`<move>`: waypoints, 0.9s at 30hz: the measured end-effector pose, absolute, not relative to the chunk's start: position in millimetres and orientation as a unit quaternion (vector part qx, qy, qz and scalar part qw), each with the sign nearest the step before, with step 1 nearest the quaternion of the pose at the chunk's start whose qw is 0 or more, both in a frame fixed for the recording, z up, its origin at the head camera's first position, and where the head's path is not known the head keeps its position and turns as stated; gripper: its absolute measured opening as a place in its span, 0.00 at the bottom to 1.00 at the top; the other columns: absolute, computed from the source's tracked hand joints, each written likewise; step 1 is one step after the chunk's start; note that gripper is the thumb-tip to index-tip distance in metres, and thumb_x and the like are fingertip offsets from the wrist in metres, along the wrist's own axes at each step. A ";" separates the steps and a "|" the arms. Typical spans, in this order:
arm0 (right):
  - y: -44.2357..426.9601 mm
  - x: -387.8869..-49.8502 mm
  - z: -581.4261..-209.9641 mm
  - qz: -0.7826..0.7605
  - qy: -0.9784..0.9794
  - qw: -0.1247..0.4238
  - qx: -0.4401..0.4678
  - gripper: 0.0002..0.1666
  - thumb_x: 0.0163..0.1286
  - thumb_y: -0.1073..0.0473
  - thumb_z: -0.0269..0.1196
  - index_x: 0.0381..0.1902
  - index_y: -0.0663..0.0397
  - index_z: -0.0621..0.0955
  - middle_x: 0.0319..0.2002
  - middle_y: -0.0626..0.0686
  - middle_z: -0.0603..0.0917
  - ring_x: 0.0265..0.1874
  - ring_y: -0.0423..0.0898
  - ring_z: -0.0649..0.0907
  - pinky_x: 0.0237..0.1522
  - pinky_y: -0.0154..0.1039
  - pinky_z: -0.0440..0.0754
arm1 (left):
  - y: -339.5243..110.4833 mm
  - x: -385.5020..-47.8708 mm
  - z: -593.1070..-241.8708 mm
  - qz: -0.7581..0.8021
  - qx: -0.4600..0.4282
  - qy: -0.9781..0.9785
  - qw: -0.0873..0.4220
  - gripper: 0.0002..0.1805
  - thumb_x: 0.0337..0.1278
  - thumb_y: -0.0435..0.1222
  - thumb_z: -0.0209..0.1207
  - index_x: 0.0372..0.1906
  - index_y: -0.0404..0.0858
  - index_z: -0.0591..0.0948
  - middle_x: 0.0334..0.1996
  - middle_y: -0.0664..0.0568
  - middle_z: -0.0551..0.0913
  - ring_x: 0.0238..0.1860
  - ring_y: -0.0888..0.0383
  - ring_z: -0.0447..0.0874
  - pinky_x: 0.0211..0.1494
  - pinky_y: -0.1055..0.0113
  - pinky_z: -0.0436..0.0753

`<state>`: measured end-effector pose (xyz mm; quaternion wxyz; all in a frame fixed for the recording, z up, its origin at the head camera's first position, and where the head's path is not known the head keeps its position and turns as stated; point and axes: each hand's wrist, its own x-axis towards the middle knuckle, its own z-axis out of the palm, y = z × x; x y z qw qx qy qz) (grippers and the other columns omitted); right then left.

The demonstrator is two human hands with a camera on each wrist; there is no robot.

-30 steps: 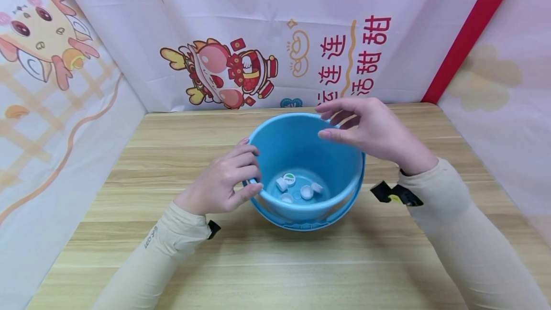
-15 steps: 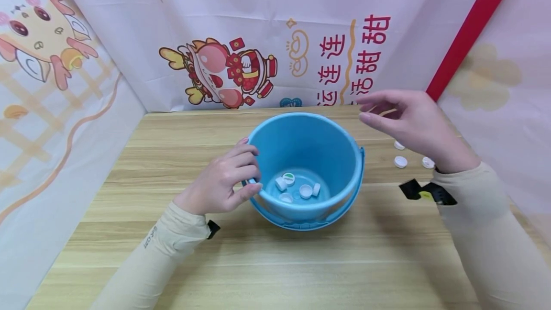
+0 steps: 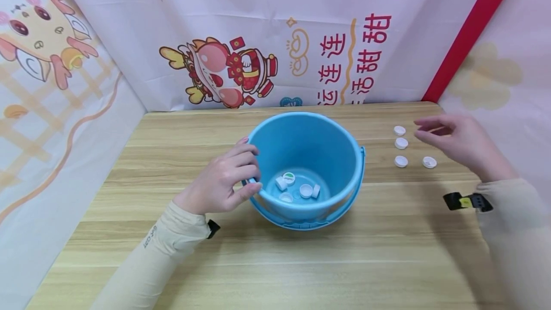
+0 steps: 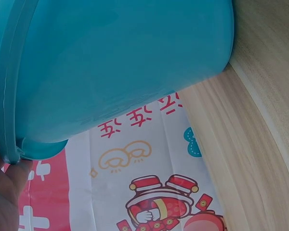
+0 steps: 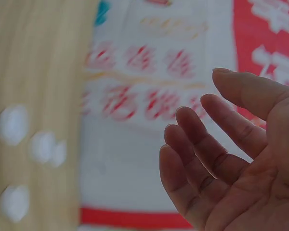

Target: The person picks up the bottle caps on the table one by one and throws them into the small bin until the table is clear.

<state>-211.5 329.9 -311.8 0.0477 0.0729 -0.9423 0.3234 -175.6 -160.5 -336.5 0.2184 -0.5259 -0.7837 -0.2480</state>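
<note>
A blue bucket stands on the table in the head view, with several white bottle caps lying at its bottom, one showing a green mark. My left hand grips the bucket's left rim, fingers over the edge and thumb in front. In the left wrist view the bucket's side fills the upper part. My right hand hovers at the right, holding nothing, its fingers relaxed and apart in the right wrist view. Left of and below it, several white caps lie on the table.
The bucket's handle hangs down around its front. A wooden table lies beneath, bounded by a printed cloth wall at the back and cloth walls at both sides.
My right hand has moved from over the bucket's rim to the right, uncovering the caps on the table. My left hand stays on the rim.
</note>
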 end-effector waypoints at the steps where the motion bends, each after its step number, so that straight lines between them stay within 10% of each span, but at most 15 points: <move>1: 337.9 -213.1 -318.0 0.322 -0.944 0.039 0.067 0.27 0.66 0.46 0.68 0.58 0.54 0.82 0.44 0.54 0.86 0.33 0.27 0.81 0.32 0.23 0.75 | -160.6 -175.5 -336.4 -0.248 -0.526 -0.784 0.218 0.27 0.74 0.55 0.44 0.30 0.42 0.81 0.33 0.52 0.80 0.54 0.47 0.76 0.71 0.44 0.63; 10: 394.7 -229.8 -377.9 0.254 -0.964 -0.060 0.047 0.38 0.68 0.40 0.64 0.64 0.63 0.74 0.51 0.64 0.82 0.47 0.57 0.82 0.37 0.36 0.76 | -161.0 -175.0 -335.6 -0.246 -0.523 -0.787 0.216 0.27 0.74 0.56 0.44 0.30 0.42 0.81 0.34 0.52 0.81 0.54 0.48 0.76 0.71 0.44 0.63; 27: 410.8 -247.6 -418.8 0.199 -0.974 -0.099 0.036 0.38 0.65 0.37 0.65 0.59 0.63 0.77 0.47 0.68 0.82 0.35 0.51 0.83 0.39 0.49 0.78 | -159.8 -175.6 -335.4 -0.245 -0.529 -0.782 0.221 0.26 0.74 0.55 0.43 0.29 0.42 0.80 0.33 0.52 0.80 0.53 0.48 0.76 0.71 0.44 0.64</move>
